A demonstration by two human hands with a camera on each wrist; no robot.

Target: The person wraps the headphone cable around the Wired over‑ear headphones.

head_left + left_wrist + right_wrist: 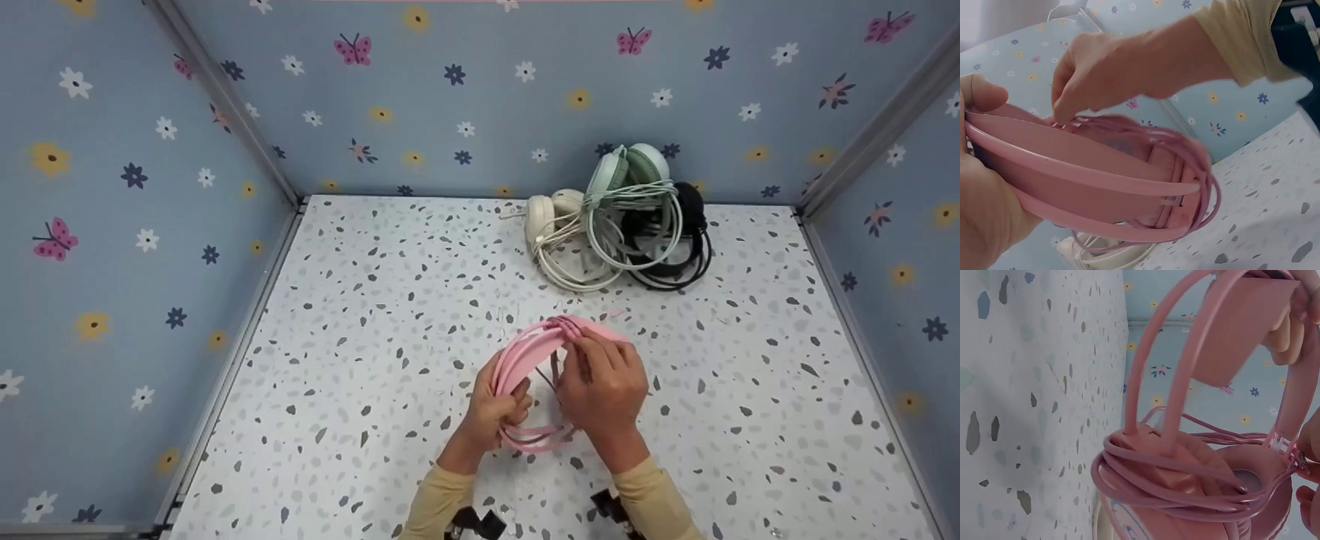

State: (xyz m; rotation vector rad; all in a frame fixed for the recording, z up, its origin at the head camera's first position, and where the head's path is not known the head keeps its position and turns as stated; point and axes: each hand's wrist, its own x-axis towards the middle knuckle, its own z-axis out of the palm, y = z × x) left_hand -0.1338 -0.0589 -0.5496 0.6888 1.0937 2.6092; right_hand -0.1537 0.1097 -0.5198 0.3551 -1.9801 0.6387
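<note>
A pair of pink headphones [525, 361] is held up over the speckled table, its pink cable [1165, 135] coiled in several loops around the ear cups. My left hand [491, 409] grips the headband, with the padded band [1247, 326] showing under two thin outer bars. At the far ear cup, my right hand [609, 382] pinches the cable's end between thumb and fingertips. A small metal plug [1303, 464] shows at those fingertips in the right wrist view. The cable loops cross the ear cup [1168, 495] nearest that camera.
Against the back wall stand cream headphones [538, 221], mint green headphones [606, 180] and black headphones [691, 206], bunched together with their cables coiled. Blue flowered panels [465, 97] enclose the white speckled table [360, 315] at the back and both sides.
</note>
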